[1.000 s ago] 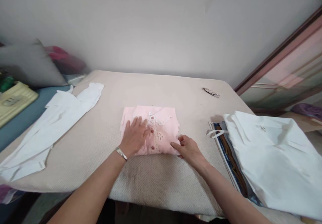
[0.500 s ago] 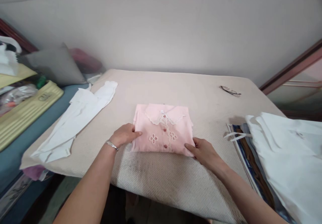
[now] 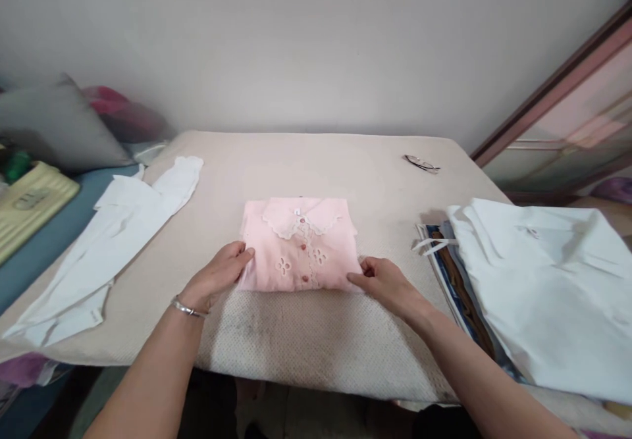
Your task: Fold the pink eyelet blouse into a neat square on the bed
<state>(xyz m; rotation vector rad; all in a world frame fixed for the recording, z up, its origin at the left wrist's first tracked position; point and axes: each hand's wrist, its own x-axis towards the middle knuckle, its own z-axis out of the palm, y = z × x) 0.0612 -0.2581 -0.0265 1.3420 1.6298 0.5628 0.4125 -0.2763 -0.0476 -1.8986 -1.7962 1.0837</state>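
Observation:
A pink blouse (image 3: 323,238) lies folded into a flat rectangle on the cloth-covered table (image 3: 306,334). Its collar has a pale scalloped lace edge, red-brown buttons run down the front, and cut-out flowers sit on either side. At the blouse's left edge, my left hand (image 3: 217,273) has its thumb and curled fingers closed on the fabric; a silver bracelet circles that wrist. My right hand (image 3: 388,284) pinches the lower right corner between thumb and fingers. The undersides of the folds and some fingertips are hidden.
White garments (image 3: 123,228) lie spread at the left of the table. Folded clothes stand stacked at the right, with a white garment (image 3: 538,294) on top. Eyeglasses (image 3: 421,164) rest near the back edge, before a grey wall. A grey cushion (image 3: 54,123) leans beyond the left side.
The view has turned to the right, so everything sits further left. My left thumb has drawn back from the blouse's front toward its edge. The blouse stays folded and flat.

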